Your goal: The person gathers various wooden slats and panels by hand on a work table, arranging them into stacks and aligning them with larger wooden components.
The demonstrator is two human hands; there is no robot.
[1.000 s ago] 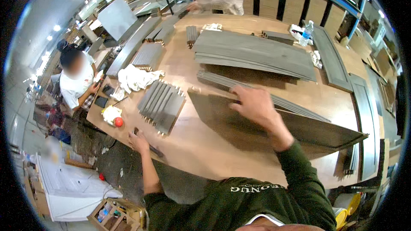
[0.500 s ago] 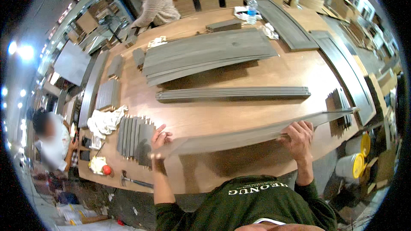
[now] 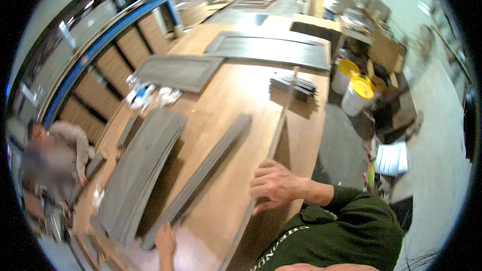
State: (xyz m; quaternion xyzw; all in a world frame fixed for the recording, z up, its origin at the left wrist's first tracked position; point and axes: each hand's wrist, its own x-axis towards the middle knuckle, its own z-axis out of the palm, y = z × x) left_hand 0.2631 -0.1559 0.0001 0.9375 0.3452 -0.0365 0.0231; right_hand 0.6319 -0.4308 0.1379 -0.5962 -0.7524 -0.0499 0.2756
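Gripping a long grey panel [image 3: 281,120] on edge over the wooden workbench [image 3: 236,105]: right hand [image 3: 273,186] clamps its upper edge, left hand [image 3: 165,238] grip unclear. Best kept level, clear of the slat stack [image 3: 143,170].

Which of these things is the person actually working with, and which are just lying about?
In hand:
- long grey panel, tipped on edge, right hand gripping it, left hand near its lower end

Lying about:
- stack of grey boards
- narrow grey strip
- framed grey panels
- yellow-lidded buckets
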